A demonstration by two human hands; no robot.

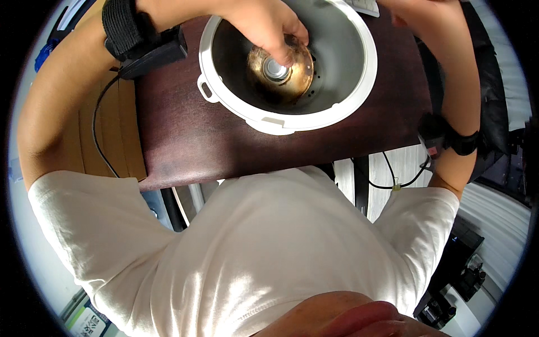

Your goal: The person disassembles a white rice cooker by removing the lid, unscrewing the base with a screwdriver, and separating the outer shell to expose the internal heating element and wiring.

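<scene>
A rice cooker body [292,124] with a white rim and grey inside stands on the dark red-brown table. Inside it is a round heating plate [300,78], scorched gold and brown, with a silver button in its centre. My left hand [266,28] reaches in from above and grips this plate, thumb near the button and fingers bent over its far part. Small dark holes show in the cooker's floor beside the plate. My right hand [397,12] is at the upper right edge, beyond the cooker's rim; most of it is cut off, and its fingers are hidden.
Brown cardboard [112,135] lies left of the dark table [191,151]. A small white object [366,7] sits behind the cooker. Black strapped boxes with cables are on my left forearm [149,53] and right arm [435,135]. The table's near edge is close to my body.
</scene>
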